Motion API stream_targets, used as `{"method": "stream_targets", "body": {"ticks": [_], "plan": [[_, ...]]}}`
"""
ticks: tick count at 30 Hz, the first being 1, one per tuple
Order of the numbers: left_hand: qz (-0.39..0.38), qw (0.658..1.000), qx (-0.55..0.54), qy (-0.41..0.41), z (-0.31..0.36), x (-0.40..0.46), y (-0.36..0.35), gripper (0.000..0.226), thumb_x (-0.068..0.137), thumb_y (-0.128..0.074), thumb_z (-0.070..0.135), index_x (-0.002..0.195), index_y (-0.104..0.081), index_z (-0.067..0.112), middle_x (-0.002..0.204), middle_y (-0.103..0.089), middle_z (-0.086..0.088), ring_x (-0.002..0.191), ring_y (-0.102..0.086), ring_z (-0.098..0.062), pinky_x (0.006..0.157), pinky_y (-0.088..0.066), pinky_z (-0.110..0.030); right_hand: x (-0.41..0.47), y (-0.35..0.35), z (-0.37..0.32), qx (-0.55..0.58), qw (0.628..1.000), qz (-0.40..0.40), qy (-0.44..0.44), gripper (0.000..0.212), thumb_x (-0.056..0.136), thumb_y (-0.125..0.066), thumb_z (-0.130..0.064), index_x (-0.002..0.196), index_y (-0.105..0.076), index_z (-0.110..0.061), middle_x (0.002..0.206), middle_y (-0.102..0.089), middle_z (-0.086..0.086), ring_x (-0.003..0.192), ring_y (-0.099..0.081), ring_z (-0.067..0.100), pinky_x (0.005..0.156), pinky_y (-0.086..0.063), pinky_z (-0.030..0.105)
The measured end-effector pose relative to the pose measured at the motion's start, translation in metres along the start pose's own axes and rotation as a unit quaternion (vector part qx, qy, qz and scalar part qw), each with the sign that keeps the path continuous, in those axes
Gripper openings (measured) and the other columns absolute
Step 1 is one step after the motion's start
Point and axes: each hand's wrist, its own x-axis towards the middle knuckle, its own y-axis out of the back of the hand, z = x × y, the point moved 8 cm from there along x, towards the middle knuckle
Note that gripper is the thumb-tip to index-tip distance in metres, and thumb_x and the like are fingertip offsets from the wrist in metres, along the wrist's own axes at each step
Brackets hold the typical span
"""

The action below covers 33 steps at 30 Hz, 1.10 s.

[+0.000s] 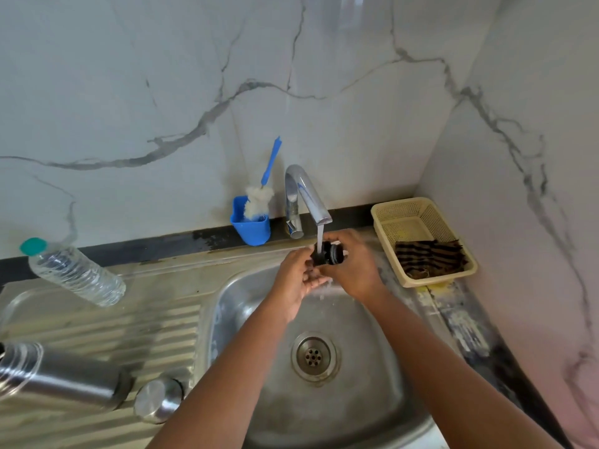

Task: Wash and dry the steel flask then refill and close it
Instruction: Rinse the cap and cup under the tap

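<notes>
Both hands are over the steel sink [233,306], under the running tap [306,196]. My right hand [355,270] grips a small black flask stopper [330,253] in the water stream. My left hand [296,283] pinches the stopper's left side with its fingertips. The steel flask [61,377] stands on the ribbed drainboard at the lower left, its mouth toward the camera. Its steel cap [158,400] rests beside it, next to the sink's edge. A clear plastic water bottle [74,273] with a teal cap stands further back on the drainboard.
A blue holder [251,228] with a blue-handled bottle brush [259,197] stands against the marble wall, left of the tap. A beige plastic basket [385,218] holding a striped brown cloth [429,257] sits on the counter at the right. The drain [313,355] lies mid-sink.
</notes>
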Motion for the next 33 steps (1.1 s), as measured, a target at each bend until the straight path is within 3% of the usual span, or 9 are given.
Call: {"method": "stream_targets", "body": {"ticks": [4, 8, 10, 14, 17, 20, 24, 28, 33], "plan": [[0.002, 1.0, -0.027, -0.011, 0.002, 0.004, 0.0, 0.019, 0.1, -0.055, 0.028, 0.111, -0.062, 0.013, 0.106, -0.07, -0.013, 0.089, -0.065, -0.02, 0.078, -0.057, -0.03, 0.0, -0.003, 0.001, 0.082, 0.996, -0.017, 0.012, 0.049, 0.068, -0.084, -0.004, 0.102, -0.066, -0.033, 0.108, -0.064, -0.011, 0.099, -0.058, -0.007, 0.083, -0.044, 0.005], [-0.002, 0.997, -0.074, -0.005, -0.001, 0.006, -0.002, 0.023, 0.103, -0.048, 0.014, 0.124, -0.058, 0.009, 0.119, -0.068, -0.019, 0.11, -0.067, -0.028, 0.087, -0.058, -0.036, -0.003, -0.006, 0.015, 0.176, 0.984, -0.001, -0.031, 0.028, 0.084, -0.075, -0.012, 0.109, -0.071, -0.025, 0.108, -0.071, -0.007, 0.105, -0.066, 0.01, 0.095, -0.054, 0.036], [0.001, 0.997, -0.08, -0.013, 0.0, 0.007, -0.005, 0.024, 0.102, -0.047, 0.005, 0.123, -0.058, 0.01, 0.117, -0.068, -0.02, 0.108, -0.067, -0.029, 0.086, -0.058, -0.036, -0.007, -0.007, 0.023, 0.207, 0.975, 0.013, -0.075, 0.027, 0.086, -0.073, -0.011, 0.109, -0.071, -0.026, 0.108, -0.071, -0.005, 0.103, -0.067, 0.013, 0.092, -0.055, 0.04], [-0.003, 0.997, -0.046, -0.06, 0.009, 0.006, -0.009, 0.023, 0.094, -0.05, -0.007, 0.102, -0.063, 0.009, 0.096, -0.069, -0.014, 0.091, -0.066, -0.024, 0.077, -0.056, -0.032, -0.017, -0.022, 0.033, 0.414, 0.883, 0.011, -0.22, 0.017, 0.09, -0.065, -0.004, 0.103, -0.068, -0.015, 0.111, -0.07, 0.014, 0.097, -0.069, 0.021, 0.078, -0.056, 0.029], [-0.007, 0.996, 0.007, -0.087, 0.013, 0.005, -0.01, 0.02, 0.09, -0.057, -0.007, 0.104, -0.065, 0.005, 0.096, -0.067, -0.014, 0.092, -0.065, -0.025, 0.086, -0.053, -0.039, -0.019, -0.027, 0.035, 0.47, 0.84, 0.012, -0.271, 0.009, 0.095, -0.061, -0.009, 0.101, -0.066, -0.008, 0.11, -0.069, 0.018, 0.097, -0.068, 0.026, 0.079, -0.057, 0.033], [0.007, 0.998, 0.014, -0.062, 0.01, 0.01, -0.008, 0.017, 0.095, -0.059, 0.004, 0.111, -0.064, 0.008, 0.104, -0.066, -0.018, 0.094, -0.066, -0.026, 0.084, -0.056, -0.038, -0.015, -0.022, 0.032, 0.39, 0.89, 0.026, -0.235, 0.01, 0.093, -0.064, -0.011, 0.102, -0.07, -0.012, 0.102, -0.073, 0.01, 0.098, -0.07, 0.026, 0.088, -0.058, 0.039], [0.048, 0.998, -0.012, 0.025, -0.005, 0.014, -0.004, 0.026, 0.105, -0.044, 0.025, 0.12, -0.062, 0.013, 0.116, -0.07, -0.014, 0.104, -0.068, -0.025, 0.09, -0.057, -0.041, -0.007, -0.011, 0.002, 0.157, 0.984, 0.029, -0.084, 0.035, 0.079, -0.077, -0.004, 0.106, -0.068, -0.023, 0.097, -0.07, -0.012, 0.091, -0.066, 0.001, 0.078, -0.05, 0.013], [0.037, 0.998, -0.003, 0.053, -0.009, 0.008, -0.002, 0.041, 0.104, -0.039, 0.047, 0.118, -0.065, 0.017, 0.105, -0.075, -0.01, 0.092, -0.073, -0.022, 0.08, -0.061, -0.039, -0.006, -0.01, -0.014, 0.082, 0.996, 0.017, -0.011, 0.042, 0.077, -0.076, 0.002, 0.107, -0.07, -0.028, 0.098, -0.069, -0.01, 0.092, -0.065, 0.002, 0.079, -0.051, 0.013], [0.013, 0.997, -0.076, 0.004, -0.002, 0.006, -0.004, 0.025, 0.104, -0.048, 0.027, 0.121, -0.059, 0.012, 0.107, -0.07, -0.015, 0.093, -0.069, -0.026, 0.081, -0.057, -0.037, -0.019, 0.001, -0.023, 0.012, 0.991, 0.032, 0.131, 0.054, 0.072, -0.075, 0.011, 0.112, -0.072, -0.026, 0.109, -0.064, -0.017, 0.105, -0.06, 0.004, 0.089, -0.046, 0.013]]}}
